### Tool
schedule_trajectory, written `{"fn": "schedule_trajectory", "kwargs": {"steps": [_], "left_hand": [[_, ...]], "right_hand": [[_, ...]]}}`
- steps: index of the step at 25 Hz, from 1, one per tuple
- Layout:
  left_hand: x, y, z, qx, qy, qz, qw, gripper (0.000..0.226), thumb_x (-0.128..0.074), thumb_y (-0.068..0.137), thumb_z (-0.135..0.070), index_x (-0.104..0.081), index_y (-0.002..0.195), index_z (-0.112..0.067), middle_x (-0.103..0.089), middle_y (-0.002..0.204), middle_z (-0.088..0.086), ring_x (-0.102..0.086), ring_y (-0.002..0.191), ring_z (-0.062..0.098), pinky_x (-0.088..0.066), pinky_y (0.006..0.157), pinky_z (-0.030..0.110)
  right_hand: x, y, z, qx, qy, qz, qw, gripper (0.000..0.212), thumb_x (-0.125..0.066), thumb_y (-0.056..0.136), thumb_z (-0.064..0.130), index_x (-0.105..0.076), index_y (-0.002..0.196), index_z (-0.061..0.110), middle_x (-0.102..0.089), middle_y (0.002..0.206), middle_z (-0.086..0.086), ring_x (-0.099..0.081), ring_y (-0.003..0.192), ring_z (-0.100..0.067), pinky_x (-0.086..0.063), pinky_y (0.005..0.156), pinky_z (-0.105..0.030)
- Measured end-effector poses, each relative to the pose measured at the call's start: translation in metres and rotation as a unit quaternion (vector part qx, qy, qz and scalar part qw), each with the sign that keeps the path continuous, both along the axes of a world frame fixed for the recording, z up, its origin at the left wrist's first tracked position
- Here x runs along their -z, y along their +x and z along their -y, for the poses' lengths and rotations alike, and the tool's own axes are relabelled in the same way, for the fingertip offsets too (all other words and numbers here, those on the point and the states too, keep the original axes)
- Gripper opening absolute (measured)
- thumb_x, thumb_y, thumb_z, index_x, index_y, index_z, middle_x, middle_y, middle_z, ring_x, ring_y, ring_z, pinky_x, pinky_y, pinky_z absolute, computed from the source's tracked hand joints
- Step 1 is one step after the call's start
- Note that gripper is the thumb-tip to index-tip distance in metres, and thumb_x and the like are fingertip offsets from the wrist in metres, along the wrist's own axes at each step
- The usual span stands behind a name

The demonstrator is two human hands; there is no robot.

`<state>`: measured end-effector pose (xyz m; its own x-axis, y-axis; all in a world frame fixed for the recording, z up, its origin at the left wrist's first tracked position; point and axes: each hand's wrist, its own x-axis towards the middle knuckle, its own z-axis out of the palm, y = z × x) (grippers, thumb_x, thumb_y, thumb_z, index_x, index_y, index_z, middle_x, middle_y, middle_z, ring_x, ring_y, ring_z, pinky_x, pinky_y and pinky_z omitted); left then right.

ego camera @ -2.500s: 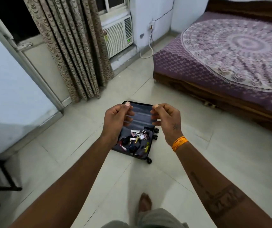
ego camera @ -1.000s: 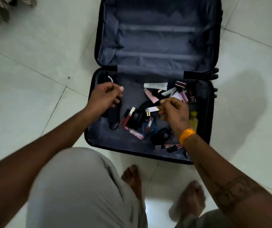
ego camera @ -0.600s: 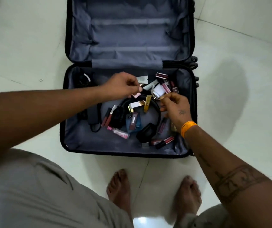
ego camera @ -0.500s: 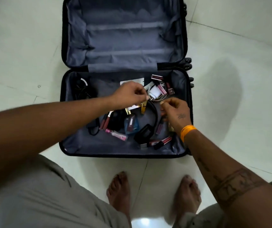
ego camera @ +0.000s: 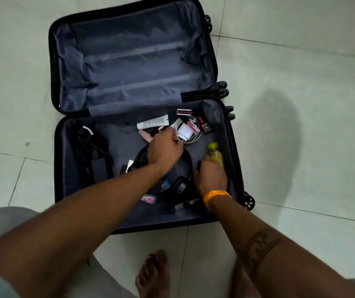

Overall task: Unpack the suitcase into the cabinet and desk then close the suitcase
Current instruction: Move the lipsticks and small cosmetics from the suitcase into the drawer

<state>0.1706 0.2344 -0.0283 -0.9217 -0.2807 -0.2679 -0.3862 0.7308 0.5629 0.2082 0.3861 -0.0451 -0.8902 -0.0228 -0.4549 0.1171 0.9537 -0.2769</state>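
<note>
Left hand (ego camera: 165,149) curled among cosmetics, hold unclear | right hand (ego camera: 210,177) closing by bottle (ego camera: 214,155), hold unclear | I'd gather small items in bunches from suitcase (ego camera: 64,168).

The suitcase (ego camera: 232,160) lies open on the floor (ego camera: 301,93), its lid half far and its filled half near. In the near half, a power adapter with cables (ego camera: 98,162) lies at the left, headphones (ego camera: 178,181) in the middle, and a small bottle (ego camera: 215,154) at the right. A tube (ego camera: 152,122) and a charger with cord (ego camera: 186,132) lie along the far side. The left hand (ego camera: 164,150) is over the headphones, just near the charger; the right hand (ego camera: 211,176) is just near the bottle. A bare foot (ego camera: 154,274) stands near the suitcase.
</note>
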Motion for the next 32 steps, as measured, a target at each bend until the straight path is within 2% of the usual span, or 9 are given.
{"fn": "schedule_trajectory", "kwargs": {"steps": [5, 7, 10, 15, 19, 23, 25, 28, 32], "left_hand": [[0.003, -0.031, -0.005, -0.073, 0.003, -0.017, 0.997, 0.020, -0.061, 0.093, -0.037, -0.069, 0.082, -0.021, -0.074, 0.083, -0.001, -0.067, 0.086, 0.018, -0.034, 0.112, 0.047], [0.009, -0.046, -0.008, -0.078, -0.001, -0.010, 0.997, 0.033, -0.060, 0.093, -0.045, -0.067, 0.075, -0.019, -0.072, 0.078, 0.002, -0.070, 0.081, 0.024, -0.053, 0.088, 0.042], [0.016, -0.060, -0.016, -0.063, -0.043, 0.033, 0.997, 0.053, -0.067, 0.087, -0.063, -0.065, 0.075, -0.012, -0.068, 0.076, 0.004, -0.065, 0.073, 0.026, -0.044, 0.059, 0.033], [0.014, -0.067, -0.019, -0.039, -0.065, 0.068, 0.995, 0.040, -0.077, 0.081, -0.052, -0.066, 0.076, -0.014, -0.070, 0.081, 0.007, -0.069, 0.079, 0.030, -0.043, 0.059, 0.033], [0.005, -0.058, -0.011, -0.040, -0.005, 0.055, 0.998, 0.025, -0.059, 0.072, -0.040, -0.058, 0.073, -0.015, -0.069, 0.079, 0.009, -0.068, 0.079, 0.033, -0.054, 0.066, 0.038], [0.002, -0.056, -0.011, 0.142, -0.073, -0.065, 0.985, 0.028, -0.057, 0.082, -0.033, -0.060, 0.097, -0.010, -0.065, 0.099, 0.013, -0.064, 0.086, 0.036, -0.047, 0.067, 0.039], [0.002, -0.069, -0.015, 0.269, -0.172, -0.095, 0.943, 0.029, -0.061, 0.087, -0.032, -0.057, 0.107, -0.011, -0.060, 0.109, 0.014, -0.065, 0.083, 0.041, -0.039, 0.061, 0.038], [0.002, -0.089, -0.023, 0.374, -0.282, -0.053, 0.882, 0.033, -0.060, 0.092, -0.027, -0.056, 0.120, -0.010, -0.056, 0.125, 0.018, -0.069, 0.085, 0.041, -0.036, 0.057, 0.040], [-0.004, -0.090, -0.023, 0.398, -0.307, 0.005, 0.865, 0.030, -0.058, 0.095, -0.019, -0.062, 0.122, -0.009, -0.061, 0.122, 0.017, -0.069, 0.096, 0.040, -0.038, 0.063, 0.039]], "right_hand": [[0.001, -0.006, 0.004, 0.122, -0.073, -0.028, 0.989, 0.028, -0.065, 0.090, 0.029, -0.062, 0.105, 0.006, -0.071, 0.103, -0.018, -0.068, 0.097, -0.043, -0.049, 0.072, -0.039], [-0.007, -0.015, 0.005, 0.181, -0.143, -0.062, 0.971, 0.027, -0.066, 0.087, 0.028, -0.062, 0.103, 0.006, -0.070, 0.103, -0.019, -0.066, 0.096, -0.043, -0.046, 0.073, -0.041], [-0.016, -0.036, -0.002, 0.244, -0.216, -0.088, 0.941, 0.018, -0.064, 0.088, 0.018, -0.061, 0.102, 0.007, -0.071, 0.101, -0.018, -0.064, 0.096, -0.041, -0.043, 0.077, -0.040], [-0.025, -0.050, -0.004, 0.250, -0.251, -0.091, 0.931, 0.017, -0.068, 0.084, 0.022, -0.061, 0.095, 0.012, -0.068, 0.084, -0.004, -0.059, 0.077, -0.028, -0.039, 0.068, -0.032], [-0.024, -0.067, 0.000, 0.274, -0.272, -0.111, 0.916, 0.009, -0.068, 0.085, 0.021, -0.066, 0.086, 0.012, -0.064, 0.074, 0.000, -0.058, 0.074, -0.025, -0.044, 0.070, -0.034], [-0.023, -0.072, -0.001, 0.295, -0.280, -0.117, 0.906, 0.012, -0.068, 0.087, 0.021, -0.068, 0.081, 0.011, -0.065, 0.072, -0.002, -0.059, 0.074, -0.025, -0.046, 0.072, -0.035], [-0.021, -0.069, -0.007, 0.264, -0.278, -0.086, 0.920, 0.017, -0.068, 0.087, 0.023, -0.062, 0.075, 0.013, -0.059, 0.066, 0.001, -0.054, 0.070, -0.024, -0.040, 0.066, -0.033], [-0.021, -0.055, -0.021, 0.108, -0.213, -0.012, 0.971, 0.023, -0.067, 0.088, 0.024, -0.057, 0.074, 0.009, -0.060, 0.068, -0.007, -0.058, 0.074, -0.033, -0.035, 0.063, -0.032], [-0.024, -0.027, -0.040, -0.140, -0.127, 0.070, 0.979, 0.015, -0.067, 0.088, 0.024, -0.065, 0.082, 0.010, -0.072, 0.093, -0.019, -0.066, 0.094, -0.042, -0.049, 0.071, -0.037]]}}
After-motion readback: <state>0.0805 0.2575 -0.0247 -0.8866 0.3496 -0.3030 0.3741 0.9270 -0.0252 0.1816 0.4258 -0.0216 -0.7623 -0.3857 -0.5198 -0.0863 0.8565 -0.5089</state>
